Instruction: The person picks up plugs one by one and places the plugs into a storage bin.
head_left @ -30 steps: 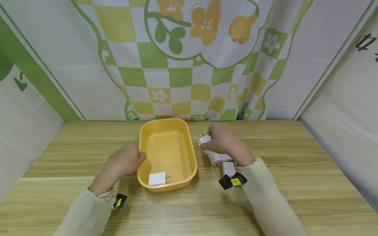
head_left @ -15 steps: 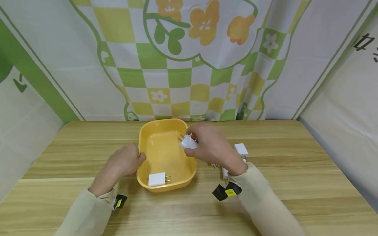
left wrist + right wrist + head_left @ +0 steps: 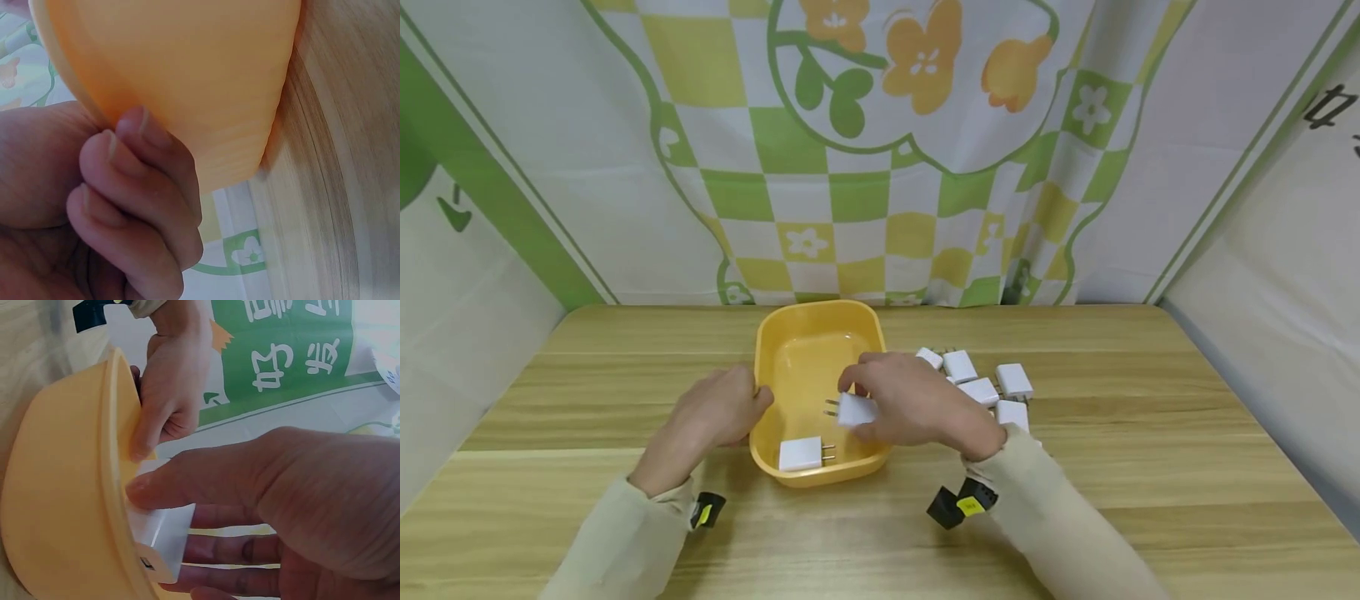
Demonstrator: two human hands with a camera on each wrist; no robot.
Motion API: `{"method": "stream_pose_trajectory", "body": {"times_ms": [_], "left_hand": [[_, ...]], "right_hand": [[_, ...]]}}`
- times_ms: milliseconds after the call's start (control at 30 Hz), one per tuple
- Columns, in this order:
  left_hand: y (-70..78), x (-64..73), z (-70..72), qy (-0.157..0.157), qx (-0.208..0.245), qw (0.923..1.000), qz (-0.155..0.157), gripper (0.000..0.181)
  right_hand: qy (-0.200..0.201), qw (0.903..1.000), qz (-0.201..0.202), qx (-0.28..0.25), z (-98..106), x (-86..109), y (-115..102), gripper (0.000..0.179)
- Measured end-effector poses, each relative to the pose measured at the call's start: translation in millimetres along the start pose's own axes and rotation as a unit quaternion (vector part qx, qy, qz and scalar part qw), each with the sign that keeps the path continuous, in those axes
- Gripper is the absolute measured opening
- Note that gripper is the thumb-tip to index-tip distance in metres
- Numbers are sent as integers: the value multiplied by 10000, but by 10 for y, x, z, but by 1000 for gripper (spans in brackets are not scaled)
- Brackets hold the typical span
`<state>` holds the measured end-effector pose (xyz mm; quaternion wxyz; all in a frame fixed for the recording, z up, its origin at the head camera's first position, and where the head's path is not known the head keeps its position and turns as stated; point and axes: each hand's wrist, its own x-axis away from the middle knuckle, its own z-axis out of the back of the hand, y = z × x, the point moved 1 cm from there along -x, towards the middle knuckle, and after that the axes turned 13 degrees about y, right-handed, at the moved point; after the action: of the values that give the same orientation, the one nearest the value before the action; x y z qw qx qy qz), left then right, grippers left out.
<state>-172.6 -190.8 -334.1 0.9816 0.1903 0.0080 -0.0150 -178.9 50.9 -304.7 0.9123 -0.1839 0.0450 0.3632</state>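
My left hand [image 3: 722, 407] pinches the left rim of a yellow plastic basin [image 3: 808, 367], thumb on the inner side and curled fingers outside, as the left wrist view shows. My right hand [image 3: 910, 400] reaches over the basin's right rim, holding a white charger plug [image 3: 856, 410] between thumb and fingers with its two prongs pointing left. In the right wrist view the held white plug [image 3: 164, 531] shows a small port on its end, close to the rim. Another white charger plug [image 3: 801, 454] lies on the basin floor at the near end, prongs to the right.
Several more white charger plugs [image 3: 979, 392] lie in a loose group on the wooden table [image 3: 1120, 467], right of the basin and partly behind my right forearm. A patterned curtain [image 3: 865, 200] hangs along the table's back edge.
My right hand has lifted a charger plug from the group and carried it left and nearer, over the basin. The left hand has stayed on the rim.
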Motion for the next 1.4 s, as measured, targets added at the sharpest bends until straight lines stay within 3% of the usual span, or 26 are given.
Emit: {"method": "stream_pose_trajectory", "body": {"times_ms": [300,600,1133,1400], "left_hand": [[12,6,8,-22,-30,10000,56,36],[15,7,10,-30,-15,10000,68,37],[15,0,6,30,-2,10000,61,37],[12,-4,-7,76,-37,10000,-14,37]], "right_hand": [[-440,9980,447,84,-101,-4,-3,36],[-662,9969,418,-107,-141,-50,30,31],[-821,9946,227,593,-241,-71,-4,28],[-1037,9923,-16,683,-289,-82,-4,31]]}}
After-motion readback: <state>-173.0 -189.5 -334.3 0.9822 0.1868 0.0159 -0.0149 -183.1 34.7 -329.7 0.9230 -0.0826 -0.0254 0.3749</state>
